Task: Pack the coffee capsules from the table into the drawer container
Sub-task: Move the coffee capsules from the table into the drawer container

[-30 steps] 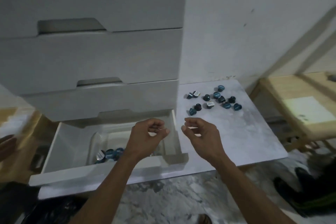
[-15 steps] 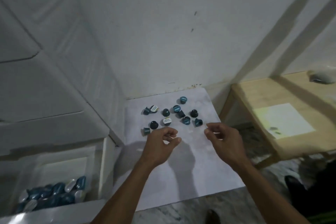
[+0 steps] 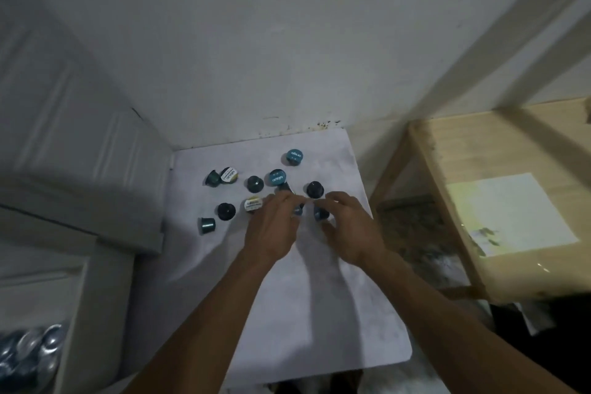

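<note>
Lying on table: eleven capsules

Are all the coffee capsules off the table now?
No, several capsules still sit on the white table around both hands.

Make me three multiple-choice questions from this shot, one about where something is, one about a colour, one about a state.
1. Where do the loose capsules lie?
A. wooden bench
B. white table
C. floor

2. What colour is the lid of the farthest capsule?
A. teal
B. red
C. yellow

3. What are the hands doing?
A. resting apart at the table's edges
B. reaching together among the capsules
C. gripping the bench

Answers:
1 B, capsules scatter over the white table.
2 A, farthest capsule shows teal.
3 B, left hand and right hand meet there.
</note>
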